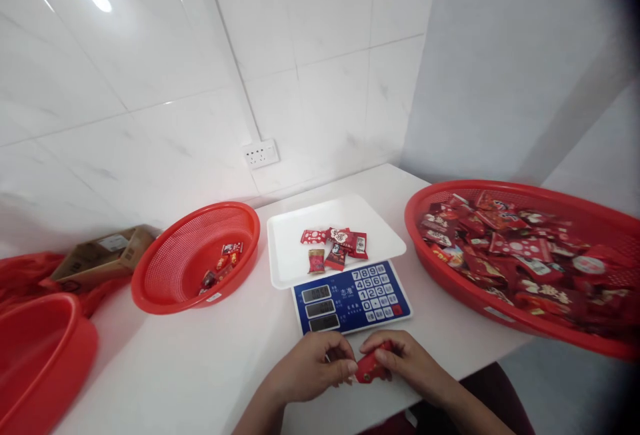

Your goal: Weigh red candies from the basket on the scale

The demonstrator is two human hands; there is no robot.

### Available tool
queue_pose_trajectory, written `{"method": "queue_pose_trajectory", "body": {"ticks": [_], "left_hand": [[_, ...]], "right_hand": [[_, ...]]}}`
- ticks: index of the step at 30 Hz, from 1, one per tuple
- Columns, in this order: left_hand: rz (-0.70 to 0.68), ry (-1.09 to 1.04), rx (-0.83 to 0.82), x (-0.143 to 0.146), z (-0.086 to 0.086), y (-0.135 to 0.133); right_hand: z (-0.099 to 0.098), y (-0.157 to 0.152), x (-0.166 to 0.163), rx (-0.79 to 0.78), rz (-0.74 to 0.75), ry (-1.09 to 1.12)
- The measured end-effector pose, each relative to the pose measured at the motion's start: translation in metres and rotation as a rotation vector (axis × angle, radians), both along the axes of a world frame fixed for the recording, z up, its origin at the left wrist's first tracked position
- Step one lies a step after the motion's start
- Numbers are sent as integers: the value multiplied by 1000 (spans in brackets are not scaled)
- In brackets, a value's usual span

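Observation:
Between my two hands is a small red wrapped snack packet point(370, 367), just in front of the scale. My right hand point(411, 360) grips its right side between thumb and fingers. The thumb and fingertips of my left hand point(320, 365) pinch at its left end. Beyond them stands a digital scale point(350, 298) with a blue keypad panel and a lit-grey display. On its white weighing tray point(295, 222) lie several red packets point(340, 238) and one with a gold top point(316, 260).
At right a large red basket point(500, 185) holds many wrapped packets. A smaller red basket point(170, 248), left of the scale, contains several packets. Farther left are a cardboard box point(100, 258) and another red tub point(75, 348). A wall socket point(261, 153) sits behind the white table point(200, 362).

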State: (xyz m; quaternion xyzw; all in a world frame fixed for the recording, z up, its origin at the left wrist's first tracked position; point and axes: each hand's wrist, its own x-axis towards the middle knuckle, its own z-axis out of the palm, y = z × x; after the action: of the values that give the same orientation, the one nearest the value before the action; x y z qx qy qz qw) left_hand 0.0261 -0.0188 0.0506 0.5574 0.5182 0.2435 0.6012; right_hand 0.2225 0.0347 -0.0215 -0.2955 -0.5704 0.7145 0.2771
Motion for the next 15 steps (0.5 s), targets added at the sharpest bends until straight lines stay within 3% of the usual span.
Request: {"method": "queue_pose_trajectory", "body": {"ticks": [4,7,10,12,15], "left_hand": [[137,201,222,-8,22,-1],[454,535,526,-42,42,-5],[786,1045,786,-106,65,-11],[938,1320,787,-157,78,-15],[980,1507,465,-222,90,-20]], "right_hand": [[3,-2,0,-18,12,-9],[3,-3,-1,-29,20,-6],[4,-4,-2,-26,35,5],[4,-4,-2,-26,48,9],[4,-4,-2,-28,52,11]]}}
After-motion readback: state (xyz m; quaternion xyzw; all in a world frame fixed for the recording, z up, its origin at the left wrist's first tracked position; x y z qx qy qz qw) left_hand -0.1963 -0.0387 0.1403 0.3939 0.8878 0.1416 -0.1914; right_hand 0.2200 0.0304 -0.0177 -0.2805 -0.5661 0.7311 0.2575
